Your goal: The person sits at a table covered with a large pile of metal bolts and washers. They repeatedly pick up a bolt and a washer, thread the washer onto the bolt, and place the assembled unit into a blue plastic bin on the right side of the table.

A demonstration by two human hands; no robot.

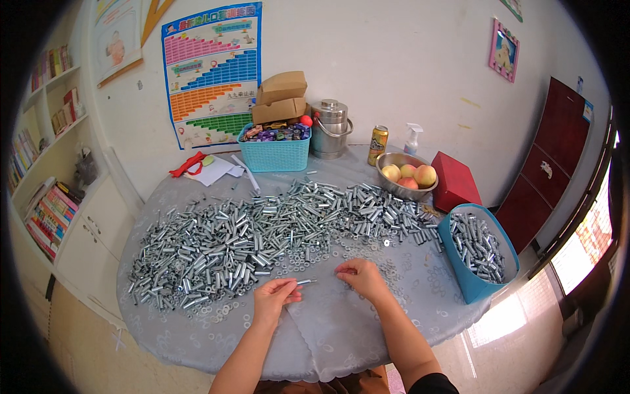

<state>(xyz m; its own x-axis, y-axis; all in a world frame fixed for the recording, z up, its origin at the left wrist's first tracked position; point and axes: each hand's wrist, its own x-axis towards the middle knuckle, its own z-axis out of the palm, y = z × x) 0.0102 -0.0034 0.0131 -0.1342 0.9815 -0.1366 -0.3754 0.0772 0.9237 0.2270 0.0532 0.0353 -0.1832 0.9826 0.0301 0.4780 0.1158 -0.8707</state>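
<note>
Forearms [246,354], left hand [273,301] pinching metal bolt [306,282]

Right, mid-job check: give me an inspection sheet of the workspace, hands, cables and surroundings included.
Surface: grey patterned tablecloth, creased near the person.
Job's things: large heap of metal sleeves and bolts; loose washers in front; blue bin of metal parts at right.
Clutter: turquoise basket, metal canister, yellow can, spray bottle, steel fruit bowl, red box.
Hands: left hand holds a slim metal fastener; right hand hovers by the washers, grip unclear.
Cables: nothing seen.
Surroundings: bookshelf left, wall chart behind.
</note>
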